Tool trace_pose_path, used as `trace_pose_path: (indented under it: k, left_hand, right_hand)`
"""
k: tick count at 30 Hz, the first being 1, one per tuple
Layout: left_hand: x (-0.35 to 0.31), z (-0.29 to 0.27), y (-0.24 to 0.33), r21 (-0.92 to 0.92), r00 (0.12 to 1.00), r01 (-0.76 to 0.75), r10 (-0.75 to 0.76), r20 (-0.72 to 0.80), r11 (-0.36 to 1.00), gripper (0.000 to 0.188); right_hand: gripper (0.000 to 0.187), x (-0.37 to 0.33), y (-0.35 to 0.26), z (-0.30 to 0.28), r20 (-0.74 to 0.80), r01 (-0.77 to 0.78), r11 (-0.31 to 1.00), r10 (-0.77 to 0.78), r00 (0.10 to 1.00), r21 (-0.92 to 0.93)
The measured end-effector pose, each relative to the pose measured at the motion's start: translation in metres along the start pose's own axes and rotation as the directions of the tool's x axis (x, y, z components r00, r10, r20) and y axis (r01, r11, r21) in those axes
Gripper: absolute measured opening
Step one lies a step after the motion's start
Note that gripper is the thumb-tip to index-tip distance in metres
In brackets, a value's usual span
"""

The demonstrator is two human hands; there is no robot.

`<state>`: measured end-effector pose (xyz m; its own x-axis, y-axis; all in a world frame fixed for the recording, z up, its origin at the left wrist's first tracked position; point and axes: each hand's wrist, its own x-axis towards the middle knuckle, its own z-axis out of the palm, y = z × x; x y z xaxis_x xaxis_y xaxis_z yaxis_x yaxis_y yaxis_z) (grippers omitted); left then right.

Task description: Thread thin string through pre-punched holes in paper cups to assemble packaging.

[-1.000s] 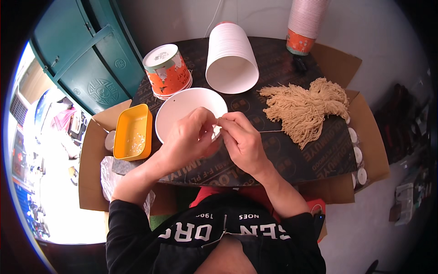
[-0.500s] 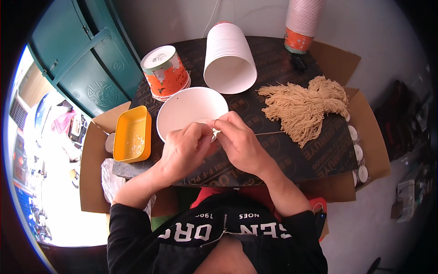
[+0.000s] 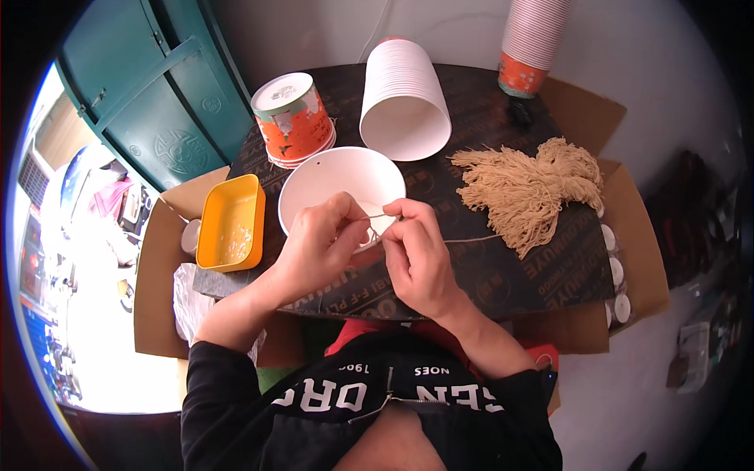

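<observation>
A thin beige string (image 3: 377, 216) is stretched between my two hands, over the near rim of a white paper bucket (image 3: 305, 182) that tilts its mouth toward me. My left hand (image 3: 320, 239) pinches one part of the string between thumb and fingers. My right hand (image 3: 420, 250) pinches it on the other side, with a small loop or knot between the fingertips. From the right hand the string trails along the tabletop toward a bundle of cut beige strings (image 3: 534, 188). A small dark hole shows near the bucket's far rim.
A yellow tray (image 3: 208, 224) with small white bits stands at the left. Behind are upside-down orange buckets (image 3: 294, 133), a lying stack of white buckets (image 3: 404, 94) and a tall stack (image 3: 536, 47). Open cardboard boxes (image 3: 640, 259) flank the dark table (image 3: 542, 275).
My hands have drawn slightly apart, and the string now shows stretched between them. The view has shifted a little.
</observation>
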<state>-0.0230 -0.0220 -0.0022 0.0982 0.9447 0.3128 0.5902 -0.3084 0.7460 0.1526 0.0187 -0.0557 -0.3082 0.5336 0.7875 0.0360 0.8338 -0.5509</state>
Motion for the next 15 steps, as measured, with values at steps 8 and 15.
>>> trace_pose_path:
  k: [8, 15]
  left_hand:
    - [0.005, 0.003, 0.001, 0.019, 0.997, 0.048, -0.047, -0.064, 0.999, 0.008]
    - [0.011, 0.007, -0.004, 0.074, 0.994, 0.039, -0.031, -0.104, 0.997, 0.009]
  right_hand:
    - [0.017, -0.017, -0.011, 0.000, 0.040, 0.048, 0.996, -0.045, 0.998, -0.076]
    - [0.017, -0.022, -0.002, 0.001, 0.051, 0.114, 0.991, -0.111, 0.993, -0.072]
